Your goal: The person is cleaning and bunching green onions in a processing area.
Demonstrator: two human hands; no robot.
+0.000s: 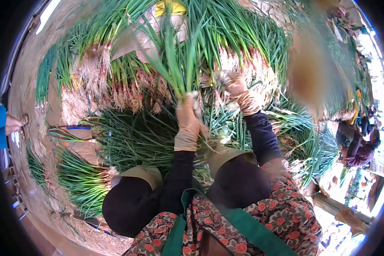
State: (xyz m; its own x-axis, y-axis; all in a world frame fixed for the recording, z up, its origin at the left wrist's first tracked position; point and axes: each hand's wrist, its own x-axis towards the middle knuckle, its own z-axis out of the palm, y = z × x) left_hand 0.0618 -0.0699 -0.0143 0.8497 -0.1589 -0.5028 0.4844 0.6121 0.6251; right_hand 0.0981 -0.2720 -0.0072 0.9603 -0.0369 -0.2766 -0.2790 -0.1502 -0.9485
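We're mid-handling, prob.: L hand [187, 115] clenched round spring onions [175, 76]; R hand [234, 85] near rooted bunches [258, 64], grip unclear (blur). Next move calls for steady L hold.

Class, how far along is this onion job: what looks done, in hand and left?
Likely done: bundles laid ahead, roots together. In hand: onions upright in the left hand; the right hand is blurred. Probably left: loose greens near the knees.
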